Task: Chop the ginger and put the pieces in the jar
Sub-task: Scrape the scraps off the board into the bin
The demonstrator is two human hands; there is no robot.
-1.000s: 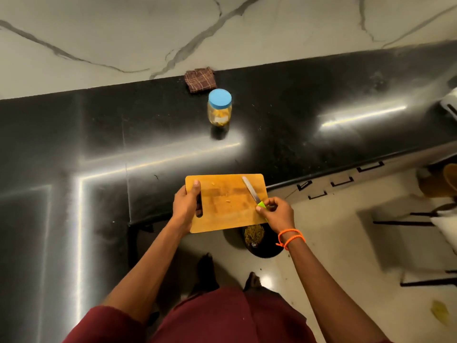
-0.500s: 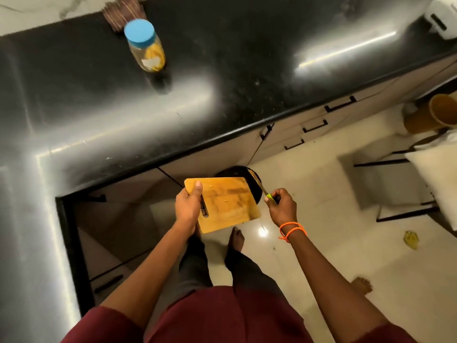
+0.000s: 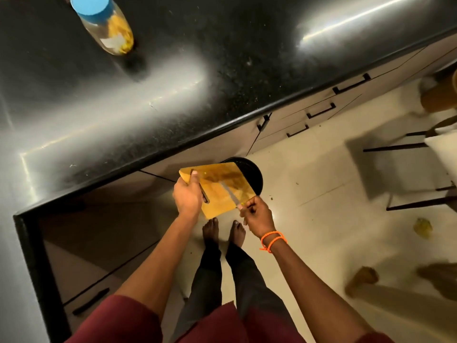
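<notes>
A black stone counter [image 3: 222,70] runs across the kitchen, above a pale tiled floor [image 3: 321,219]. One second ago the cutting board [image 3: 217,191] lay flat at the counter edge. Now it is off the counter and held tilted over a black bin [image 3: 254,174] on the floor. The left hand [image 3: 188,194] grips the board at its handle slot, thumb on top. The right hand [image 3: 257,214] is clenched around the knife [image 3: 231,194], and the blade lies across the board. I judge that leftover scraps are being scraped into the bin. The jar [image 3: 106,26] stands on the counter, well apart, with its blue lid on and yellow pieces inside. So the chopping seems finished, and only cleaning is left.
</notes>
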